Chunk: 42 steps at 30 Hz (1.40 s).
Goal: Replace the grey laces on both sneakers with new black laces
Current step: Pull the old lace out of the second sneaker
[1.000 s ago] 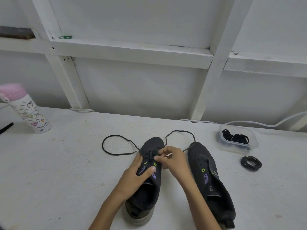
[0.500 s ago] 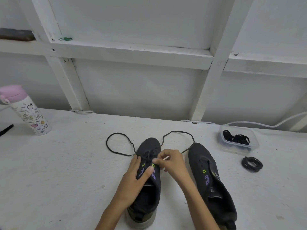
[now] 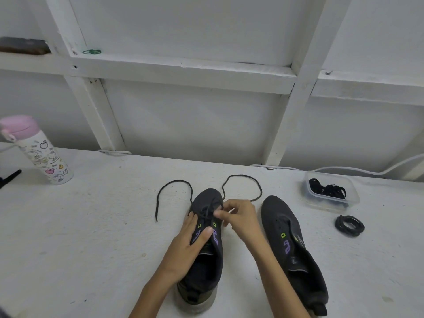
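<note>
Two dark sneakers stand toe-away on the white table. My left hand (image 3: 188, 246) holds the left sneaker (image 3: 204, 267) at its side, thumb across the tongue. My right hand (image 3: 238, 216) pinches the black lace (image 3: 174, 182) at the front eyelets of that shoe. The lace's two ends loop out onto the table past the toe, one to the left, one to the right. The right sneaker (image 3: 291, 249) lies beside my right forearm with no lace in its eyelets.
A clear plastic box (image 3: 332, 200) with black laces sits at the right, a coiled dark lace (image 3: 349, 225) in front of it. A pink-capped bottle (image 3: 36, 150) stands at the far left. A white cable (image 3: 358, 171) runs along the wall.
The left loop of the lace has shrunk and shifted toward the shoe. My right hand's fingers have moved slightly up the eyelets. The left hand stays on the shoe.
</note>
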Each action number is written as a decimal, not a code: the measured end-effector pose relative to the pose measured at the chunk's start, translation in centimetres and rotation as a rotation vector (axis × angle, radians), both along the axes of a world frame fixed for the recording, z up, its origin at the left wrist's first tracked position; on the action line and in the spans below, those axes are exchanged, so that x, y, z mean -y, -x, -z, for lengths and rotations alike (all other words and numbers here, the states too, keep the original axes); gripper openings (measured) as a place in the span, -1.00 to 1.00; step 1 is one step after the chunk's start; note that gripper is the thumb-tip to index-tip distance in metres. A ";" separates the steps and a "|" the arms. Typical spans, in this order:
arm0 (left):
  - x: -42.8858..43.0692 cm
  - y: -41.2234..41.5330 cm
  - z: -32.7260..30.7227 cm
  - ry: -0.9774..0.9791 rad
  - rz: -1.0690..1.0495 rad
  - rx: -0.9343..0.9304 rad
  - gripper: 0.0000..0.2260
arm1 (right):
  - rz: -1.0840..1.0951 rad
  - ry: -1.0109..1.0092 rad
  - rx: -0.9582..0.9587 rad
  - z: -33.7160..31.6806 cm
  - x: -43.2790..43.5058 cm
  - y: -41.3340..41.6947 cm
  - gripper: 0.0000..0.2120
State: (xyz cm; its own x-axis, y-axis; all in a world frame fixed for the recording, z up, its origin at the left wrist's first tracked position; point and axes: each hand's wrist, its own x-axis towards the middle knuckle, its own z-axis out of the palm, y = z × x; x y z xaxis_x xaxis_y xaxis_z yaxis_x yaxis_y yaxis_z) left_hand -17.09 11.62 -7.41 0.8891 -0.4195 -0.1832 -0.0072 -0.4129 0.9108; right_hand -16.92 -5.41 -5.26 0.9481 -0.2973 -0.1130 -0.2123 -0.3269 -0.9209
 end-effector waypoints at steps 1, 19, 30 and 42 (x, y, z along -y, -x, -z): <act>-0.1 0.0 0.1 -0.015 -0.016 -0.020 -0.30 | 0.044 -0.061 0.057 -0.6 0.2 -0.1 -0.94; -0.2 0.0 0.2 -0.019 -0.028 -0.031 -0.29 | 0.260 -0.199 0.233 -1.1 1.7 -0.2 -0.95; -0.1 -0.1 0.3 -0.025 -0.040 -0.059 -0.21 | 0.241 -0.143 0.201 -0.2 0.5 0.0 -0.88; -0.1 -0.1 0.4 -0.011 -0.029 -0.022 -0.35 | 0.150 -0.116 0.082 1.3 -0.5 0.3 -0.78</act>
